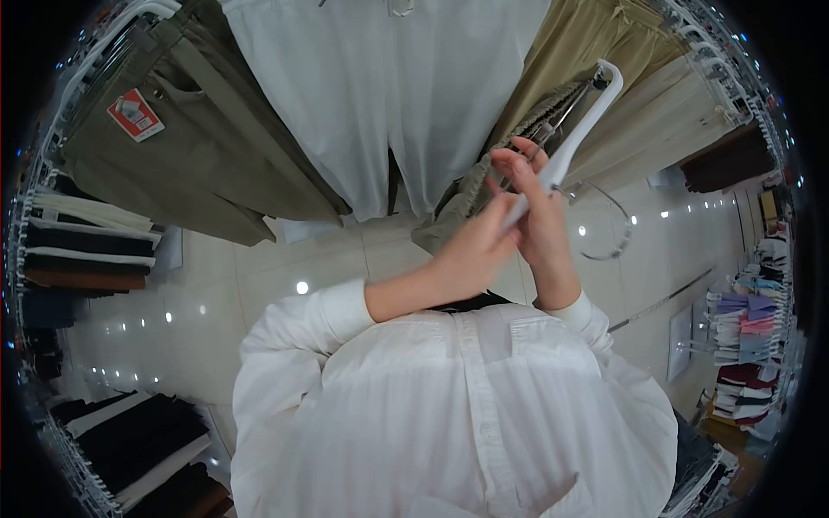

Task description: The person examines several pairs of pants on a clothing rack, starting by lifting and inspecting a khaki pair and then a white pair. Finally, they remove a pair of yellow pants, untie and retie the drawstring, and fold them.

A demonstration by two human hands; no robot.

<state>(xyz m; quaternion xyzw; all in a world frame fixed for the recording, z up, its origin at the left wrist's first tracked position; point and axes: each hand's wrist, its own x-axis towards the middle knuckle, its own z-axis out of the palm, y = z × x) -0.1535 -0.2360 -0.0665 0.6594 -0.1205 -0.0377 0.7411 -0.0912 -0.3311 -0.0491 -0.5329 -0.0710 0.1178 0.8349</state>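
Note:
A white clip hanger (577, 138) slants up and to the right in front of me, its wire hook (629, 226) pointing right. A pair of grey-green trousers (462, 203) with a gathered waistband hangs along the hanger's left side, near its metal clips. Slightly blurred, my left hand (475, 250) is closed around the hanger's lower end. My right hand (544, 229) is around the middle of the hanger, its fingers bent toward the clips and waistband. The hanger hides part of the right palm.
Ahead hang olive trousers (199, 147) with a red tag (136, 115), white trousers (380, 95) and khaki trousers (561, 52). Folded or hung garments (86, 246) line the left side. Small colourful garments (747, 319) hang at right. The floor (207, 293) is shiny tile.

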